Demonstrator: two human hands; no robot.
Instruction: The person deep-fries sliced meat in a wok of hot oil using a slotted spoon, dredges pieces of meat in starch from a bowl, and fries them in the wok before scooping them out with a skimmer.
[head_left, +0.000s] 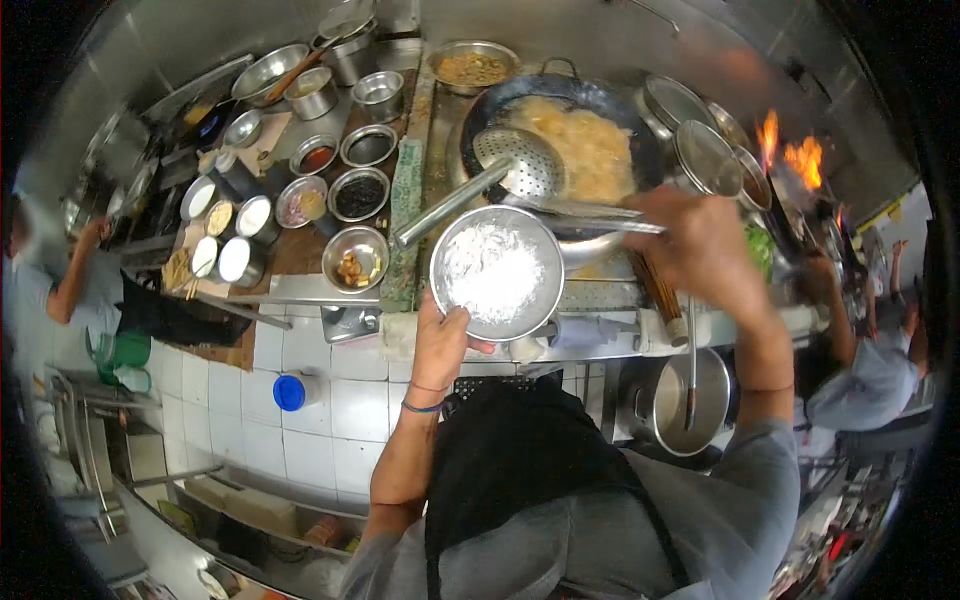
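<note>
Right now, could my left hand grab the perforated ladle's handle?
Probably not: your left hand is taken up by the metal bowl. The handle itself looks uncovered, its free end left of the bowl.

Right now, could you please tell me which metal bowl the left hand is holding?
The metal bowl with white contents: the left hand supports it, while the bowl of brown pieces sits on the counter.

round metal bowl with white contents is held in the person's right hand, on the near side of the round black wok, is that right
Wrong hand: the head view shows the round metal bowl with white contents held in the person's left hand, on the near side of the round black wok.
</note>
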